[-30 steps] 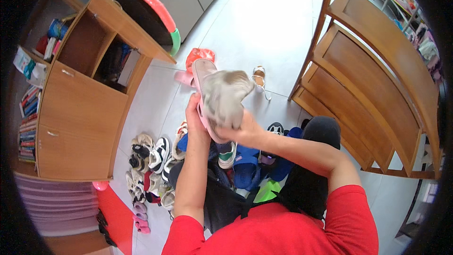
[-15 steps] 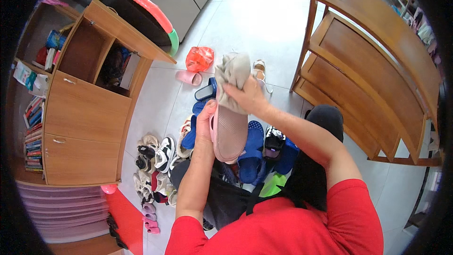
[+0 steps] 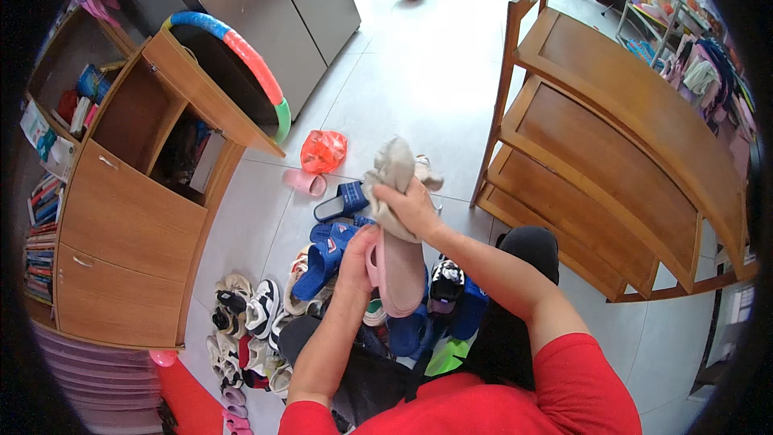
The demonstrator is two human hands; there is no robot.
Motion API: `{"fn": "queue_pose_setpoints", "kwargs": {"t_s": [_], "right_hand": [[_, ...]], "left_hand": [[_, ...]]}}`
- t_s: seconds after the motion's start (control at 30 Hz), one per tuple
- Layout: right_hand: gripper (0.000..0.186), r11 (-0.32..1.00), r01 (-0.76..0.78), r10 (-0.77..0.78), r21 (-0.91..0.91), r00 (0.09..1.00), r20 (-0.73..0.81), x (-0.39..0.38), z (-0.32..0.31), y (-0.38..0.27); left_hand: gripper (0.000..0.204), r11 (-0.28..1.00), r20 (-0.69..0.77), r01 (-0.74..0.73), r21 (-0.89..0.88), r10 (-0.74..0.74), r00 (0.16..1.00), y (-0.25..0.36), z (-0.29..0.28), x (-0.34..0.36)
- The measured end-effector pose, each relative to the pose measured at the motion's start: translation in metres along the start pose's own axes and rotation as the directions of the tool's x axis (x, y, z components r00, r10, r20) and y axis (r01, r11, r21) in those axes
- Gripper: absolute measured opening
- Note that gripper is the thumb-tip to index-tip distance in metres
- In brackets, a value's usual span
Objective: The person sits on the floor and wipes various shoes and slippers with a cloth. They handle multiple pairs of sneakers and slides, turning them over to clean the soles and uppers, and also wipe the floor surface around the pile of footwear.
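From my end, I have the left hand (image 3: 357, 259) clamped on the side of a pink slide sandal (image 3: 401, 278), which sits above the floor just right of that hand. My right hand (image 3: 409, 206) is closed around a bunched grey-beige cloth (image 3: 394, 159), which touches the sandal's far end. How the fingers beneath the sandal lie, I cannot tell.

Just left of the left hand I see a blue slide sandal (image 3: 320, 267); beyond it, a navy slide sandal (image 3: 341, 200). Farther off to the upper left of that hand, a second pink slide (image 3: 305, 183) lies beside a red plastic bag (image 3: 324, 151). A white-and-black sneaker (image 3: 262, 307) rests lower left of it. Well right of my right hand stands a wooden rack (image 3: 600, 133).
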State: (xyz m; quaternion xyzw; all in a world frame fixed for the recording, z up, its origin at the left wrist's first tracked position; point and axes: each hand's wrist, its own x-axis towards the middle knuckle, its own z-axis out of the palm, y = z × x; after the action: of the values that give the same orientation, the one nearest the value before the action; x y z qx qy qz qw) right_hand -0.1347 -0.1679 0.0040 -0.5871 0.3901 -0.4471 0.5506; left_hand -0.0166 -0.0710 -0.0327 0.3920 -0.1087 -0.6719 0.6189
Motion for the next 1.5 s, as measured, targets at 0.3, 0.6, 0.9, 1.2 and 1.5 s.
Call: {"fn": "queue_pose_setpoints", "kwargs": {"t_s": [0.3,0.6,0.9,1.2,1.5], "right_hand": [[0.052,0.944,-0.181,0.061,0.275,0.917,0.394,-0.074,0.020,0.011],[0.037,0.874,-0.254,0.131,0.415,0.944,0.303,-0.039,0.004,0.012],[0.043,0.898,-0.236,0.133,0.371,0.950,0.281,-0.035,0.010,0.012],[0.045,0.854,-0.375,0.133,0.361,0.828,0.545,-0.083,0.019,-0.004],[0.038,0.878,-0.223,0.162,0.423,0.971,0.176,-0.015,-0.005,0.015]], "left_hand": [[0.036,0.982,-0.126,-0.154,-0.107,0.141,0.982,0.042,-0.032,0.028],[0.009,0.897,-0.014,-0.319,0.305,0.339,0.941,0.017,0.009,0.003],[0.015,0.925,-0.059,-0.317,0.209,0.336,0.940,0.022,0.013,-0.008],[0.016,0.885,-0.452,-0.466,-0.016,0.409,0.793,0.049,-0.049,0.033],[0.019,0.755,0.156,-0.381,0.534,0.355,0.922,0.026,0.031,-0.016]]}}
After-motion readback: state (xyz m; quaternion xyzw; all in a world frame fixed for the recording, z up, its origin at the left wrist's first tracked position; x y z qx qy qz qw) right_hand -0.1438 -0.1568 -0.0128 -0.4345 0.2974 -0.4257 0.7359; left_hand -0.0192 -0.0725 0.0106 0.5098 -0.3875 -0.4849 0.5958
